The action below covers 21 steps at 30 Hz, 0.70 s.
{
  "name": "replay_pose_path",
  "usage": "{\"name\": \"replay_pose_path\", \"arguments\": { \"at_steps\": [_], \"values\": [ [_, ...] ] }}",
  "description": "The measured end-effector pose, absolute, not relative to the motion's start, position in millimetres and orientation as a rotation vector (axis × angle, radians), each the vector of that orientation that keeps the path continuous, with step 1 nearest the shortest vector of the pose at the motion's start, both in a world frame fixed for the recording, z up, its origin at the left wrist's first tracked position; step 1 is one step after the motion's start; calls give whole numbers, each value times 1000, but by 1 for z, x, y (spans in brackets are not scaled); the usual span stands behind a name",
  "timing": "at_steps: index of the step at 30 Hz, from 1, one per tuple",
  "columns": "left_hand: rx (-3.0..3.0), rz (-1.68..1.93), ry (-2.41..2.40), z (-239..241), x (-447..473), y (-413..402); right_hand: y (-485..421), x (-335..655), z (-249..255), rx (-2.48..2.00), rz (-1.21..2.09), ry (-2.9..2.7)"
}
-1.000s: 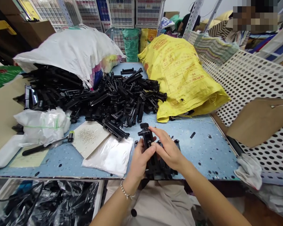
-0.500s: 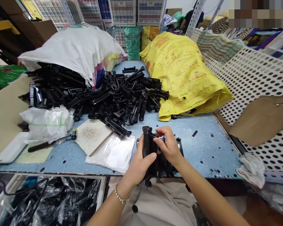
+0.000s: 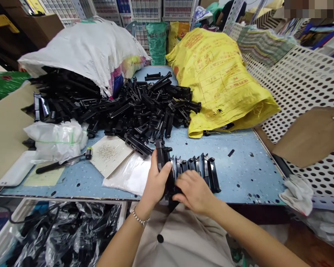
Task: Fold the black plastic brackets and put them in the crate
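Observation:
My left hand (image 3: 155, 183) is closed around a long black plastic part (image 3: 161, 157) held nearly upright at the near edge of the blue table (image 3: 239, 174). My right hand (image 3: 193, 193) lies right beside it, fingers curled onto the lower end of that same part. Just behind my right hand stands a row of several like black parts (image 3: 200, 168) set side by side. A big heap of loose black parts (image 3: 128, 107) spills across the table's middle from under a white sack (image 3: 83, 52).
A yellow sack (image 3: 219, 78) lies at the right rear. At the left are a small hammer (image 3: 61, 163), a card with tiny screws (image 3: 110, 152), clear plastic bags (image 3: 55, 141) and a white tray (image 3: 15, 172). Perforated white panels (image 3: 300, 85) and a cardboard flap (image 3: 311, 135) border the right.
Both hands have drawn back toward the table's near edge with the black part, uncovering the row of parts behind them. My right hand has slid from the part's top to its lower end.

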State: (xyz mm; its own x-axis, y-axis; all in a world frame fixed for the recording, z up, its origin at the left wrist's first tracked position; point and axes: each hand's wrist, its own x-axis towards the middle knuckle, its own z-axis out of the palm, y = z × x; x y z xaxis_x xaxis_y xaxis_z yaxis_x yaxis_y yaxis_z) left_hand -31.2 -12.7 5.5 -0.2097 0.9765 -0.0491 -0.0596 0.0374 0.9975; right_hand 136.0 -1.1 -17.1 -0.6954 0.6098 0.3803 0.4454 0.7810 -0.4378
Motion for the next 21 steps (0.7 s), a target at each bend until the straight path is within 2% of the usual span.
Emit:
{"name": "replay_pose_path", "arguments": {
  "at_steps": [3, 7, 10, 15, 21],
  "values": [
    [996, 1306, 1322, 2, -28, -14, -12, 133, -30, -611, 199, -2476],
    [1099, 1273, 1425, -7, -33, -21, -11, 127, -35, -602, 258, -2516],
    [1150, 1230, 1611, -16, -54, -23, -1, 135, -37, -790, 326, -2547],
    [1246, 1085, 1747, -43, -61, -17, 25, 185, -63, -1386, 196, -2302],
    [1416, 1197, 1653, -68, -3, -14, 48, 232, -85, -1361, 317, -2320]
  ]
}}
